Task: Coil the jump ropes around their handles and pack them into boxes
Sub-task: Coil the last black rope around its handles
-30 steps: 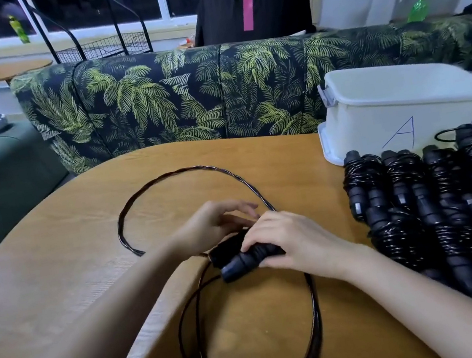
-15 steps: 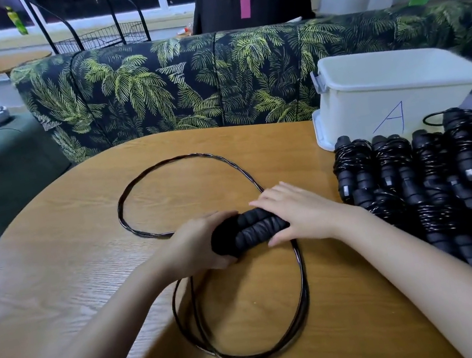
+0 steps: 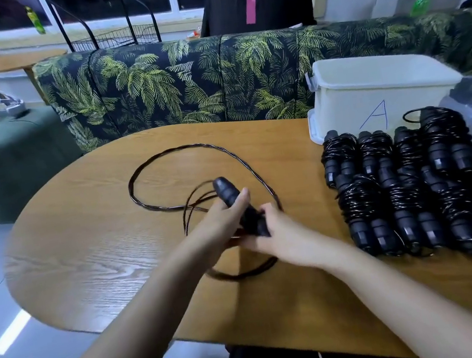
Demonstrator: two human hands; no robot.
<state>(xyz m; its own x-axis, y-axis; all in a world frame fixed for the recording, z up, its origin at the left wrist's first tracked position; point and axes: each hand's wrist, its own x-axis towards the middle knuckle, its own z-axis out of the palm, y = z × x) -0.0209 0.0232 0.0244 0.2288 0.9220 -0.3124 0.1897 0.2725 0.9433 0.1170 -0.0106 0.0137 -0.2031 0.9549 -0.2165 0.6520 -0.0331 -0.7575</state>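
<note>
Gripping the paired black handles point(image 3: 228, 191) over the desk point(image 3: 84, 251), the left hand point(image 3: 220, 225) wraps their middle, thumb laid along them, while the right hand point(image 3: 281, 233) clasps their near end. The rope point(image 3: 179, 148) lies just beyond in loose loops on the desk, seemingly none wound on yet, so coiling looks barely begun. Next, one hand must steady the handles while the other feeds rope round them snugly. Farther right, finished bundles point(image 3: 401, 182) lie beside the white box point(image 3: 369, 84) marked A.

Black handles point(image 3: 237, 206) gripped upright-tilted, rope point(image 3: 193, 154) looped loose on table point(image 3: 84, 251)
</note>
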